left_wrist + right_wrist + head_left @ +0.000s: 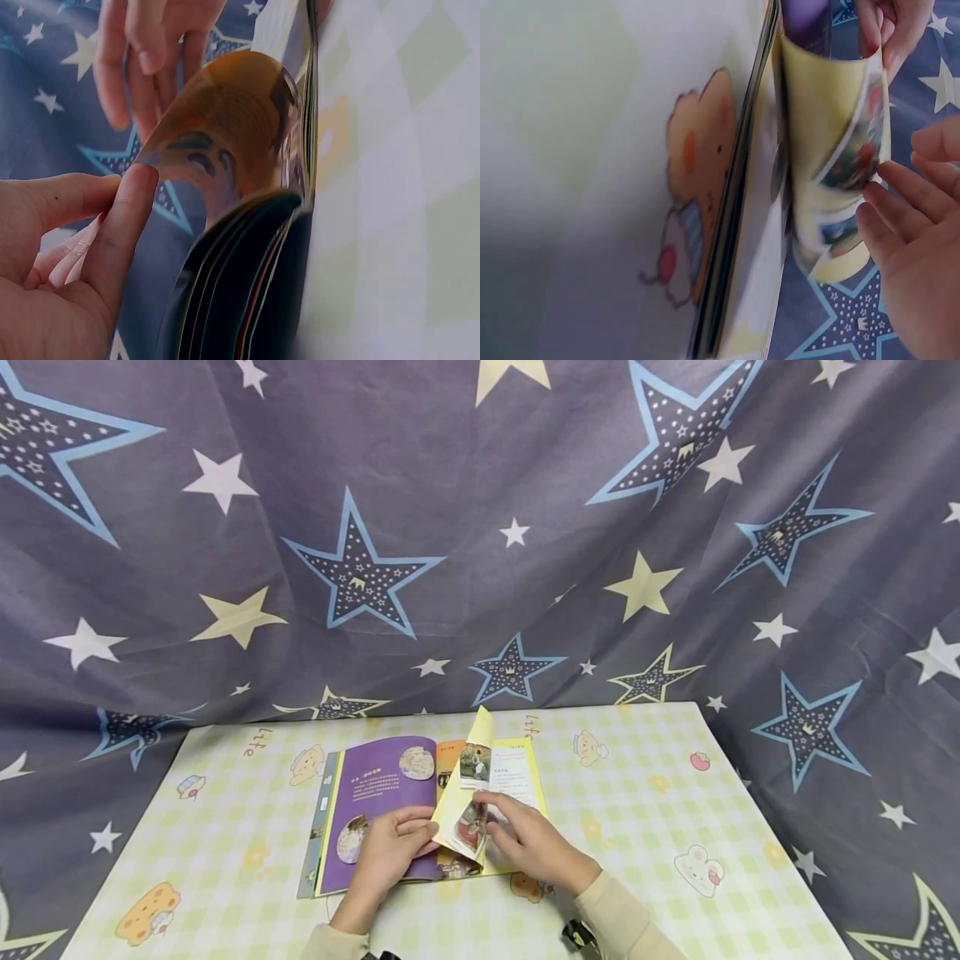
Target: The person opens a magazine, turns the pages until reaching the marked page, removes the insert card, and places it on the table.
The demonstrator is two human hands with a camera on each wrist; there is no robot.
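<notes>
An open picture book lies on the table, with a purple left page and a white and yellow right side. One page, yellow with photos on one face and orange-brown on the other, stands lifted and curled over the middle. My left hand pinches that page's lower corner between thumb and forefinger, as the left wrist view also shows at the page. On the page's other side is my right hand, its fingers extended close to the photo face. In the right wrist view, the right fingertips are at the page's surface.
A pale green checked cloth with cartoon prints covers the table. Behind and beside it hangs a dark curtain patterned with stars. Dark wrist devices show near the sleeves.
</notes>
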